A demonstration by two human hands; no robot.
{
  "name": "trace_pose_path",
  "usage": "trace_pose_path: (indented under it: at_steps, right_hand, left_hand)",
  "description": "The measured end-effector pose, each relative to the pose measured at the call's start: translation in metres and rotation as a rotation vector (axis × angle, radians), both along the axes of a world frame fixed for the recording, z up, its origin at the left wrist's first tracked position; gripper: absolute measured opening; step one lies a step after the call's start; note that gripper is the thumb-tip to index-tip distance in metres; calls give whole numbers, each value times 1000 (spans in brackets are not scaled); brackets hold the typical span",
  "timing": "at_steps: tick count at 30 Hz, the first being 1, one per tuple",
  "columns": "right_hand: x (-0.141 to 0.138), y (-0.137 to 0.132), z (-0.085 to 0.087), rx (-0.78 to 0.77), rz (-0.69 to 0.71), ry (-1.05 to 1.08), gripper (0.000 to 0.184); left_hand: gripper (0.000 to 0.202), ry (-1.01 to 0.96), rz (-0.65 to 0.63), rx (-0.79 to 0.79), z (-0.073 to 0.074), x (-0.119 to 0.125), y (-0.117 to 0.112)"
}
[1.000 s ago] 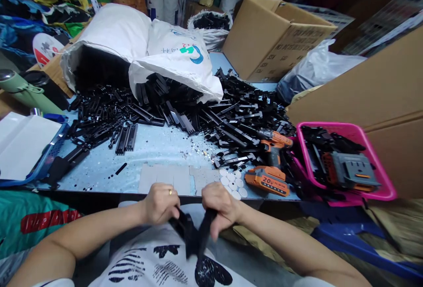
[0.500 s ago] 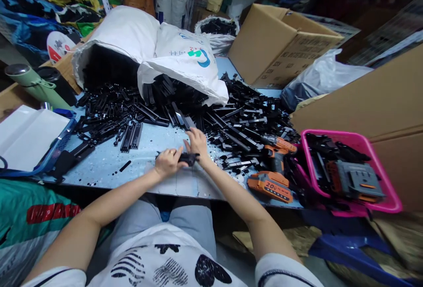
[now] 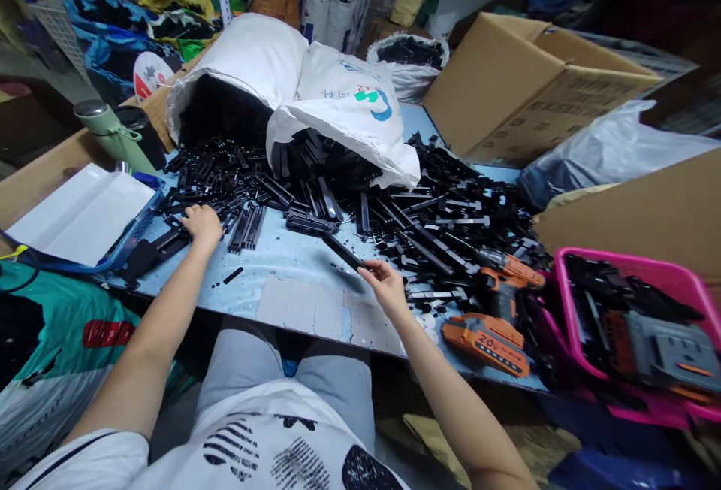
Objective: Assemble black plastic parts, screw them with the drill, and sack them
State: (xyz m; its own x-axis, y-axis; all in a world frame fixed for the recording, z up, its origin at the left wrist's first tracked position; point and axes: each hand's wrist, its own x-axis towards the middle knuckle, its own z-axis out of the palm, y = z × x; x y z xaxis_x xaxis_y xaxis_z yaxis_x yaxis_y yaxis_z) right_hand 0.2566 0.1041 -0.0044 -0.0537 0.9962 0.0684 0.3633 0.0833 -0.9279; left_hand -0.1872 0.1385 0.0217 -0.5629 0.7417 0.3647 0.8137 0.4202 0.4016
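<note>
My right hand pinches the near end of a long, narrow black plastic strip, which points away to the left just over the table. Over on the left, my left hand reaches down at the edge of a heap of small black plastic parts. Its fingers are bent together, and whatever they grip is hidden. A thicker black part lies beyond the strip's far end. Between the hands stand a few black bars side by side.
Two white sacks spill black parts at the back. An orange cordless drill lies right, beside a pink basket. A cardboard box stands behind. A blue tray and green bottle are left.
My hands have parted and released the black part they held together. My left hand moved left to the heap; my right now holds a strip. The view shifted left.
</note>
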Motion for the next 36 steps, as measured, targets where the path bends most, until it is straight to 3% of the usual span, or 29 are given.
trace_pose_path:
  at_steps: [2, 4, 8, 11, 14, 17, 20, 24, 27, 33, 36]
  right_hand:
    - [0, -12, -10, -75, 13, 89, 48]
    - [2, -17, -12, -71, 73, 26, 50]
    - [-1, -15, 3, 164, 301, -484, 52]
    - [-29, -10, 14, 302, 428, -639, 54]
    - [-65, -7, 18, 179, 374, -357, 43]
    - [-87, -9, 25, -69, 303, 135, 50]
    - [-89, -13, 40, -184, 393, 402, 57]
    - [-76, -14, 54, -161, 318, 471, 58]
    - [-73, -15, 54, -211, 308, 513, 57]
    - [-82, -24, 45, -314, 314, 605, 58]
    - [-87, -28, 45, -336, 314, 628, 62]
  left_hand:
    - [11, 1, -51, -8, 3, -11, -8]
    - [21, 9, -108, 58, 11, -3, -20]
    - [26, -119, -406, 365, 28, 55, -48]
    - [29, -354, -722, 242, 31, 114, -69]
    - [36, -565, -872, 68, 27, 159, -82]
    - [38, -715, -861, 7, 25, 181, -88]
    - [39, -752, -824, 33, 29, 186, -89]
    - [42, -1024, -810, -108, 38, 184, -89]
    - [43, -1185, -789, -167, 43, 187, -89]
    - [35, -1093, -732, -114, 45, 196, -92]
    - [39, -944, -742, -65, 45, 196, -95]
